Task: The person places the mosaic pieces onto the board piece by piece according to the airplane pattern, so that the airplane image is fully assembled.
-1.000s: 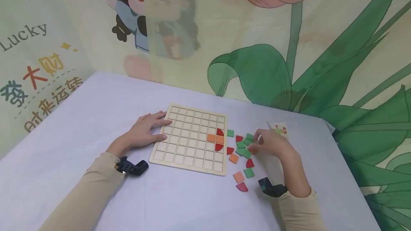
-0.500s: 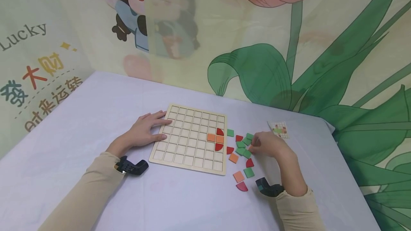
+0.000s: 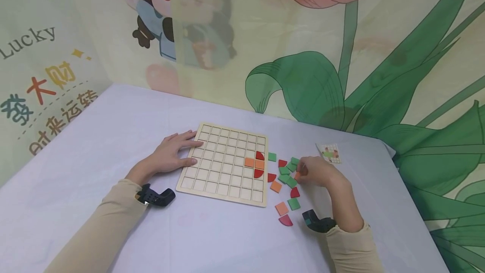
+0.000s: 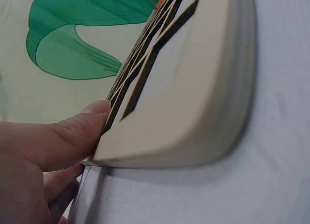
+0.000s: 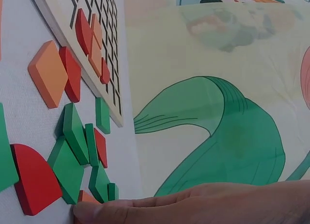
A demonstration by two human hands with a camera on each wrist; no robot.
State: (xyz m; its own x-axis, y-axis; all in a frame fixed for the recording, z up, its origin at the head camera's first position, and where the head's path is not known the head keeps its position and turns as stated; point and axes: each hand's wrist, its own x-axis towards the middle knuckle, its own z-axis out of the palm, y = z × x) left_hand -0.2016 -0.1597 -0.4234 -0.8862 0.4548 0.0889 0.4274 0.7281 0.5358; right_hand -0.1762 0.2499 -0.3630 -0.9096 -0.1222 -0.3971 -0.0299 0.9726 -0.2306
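A wooden grid board (image 3: 219, 198) lies on the table, with two orange squares (image 3: 249, 162) and two red quarter-round pieces (image 3: 258, 174) in cells at its right side. My left hand (image 3: 170, 154) rests spread at the board's left edge; in the left wrist view its thumb (image 4: 80, 136) touches the rim. To the right of the board, my right hand (image 3: 320, 171) has its fingertips pinched at an orange piece (image 3: 297, 176) beside the green pieces (image 3: 291, 181). That piece (image 5: 88, 197) is mostly covered by the fingers in the right wrist view.
Loose green, red (image 3: 294, 192) and orange (image 3: 281, 209) pieces lie right of the board, some overlapping. A small printed pattern card (image 3: 331, 153) lies behind my right hand. The white-covered table (image 3: 212, 239) meets a printed cloth backdrop (image 3: 242, 75) at the back.
Over the last second my right hand has shifted slightly left and its fingers have drawn closer together at the orange piece. The left hand and board have stayed put.
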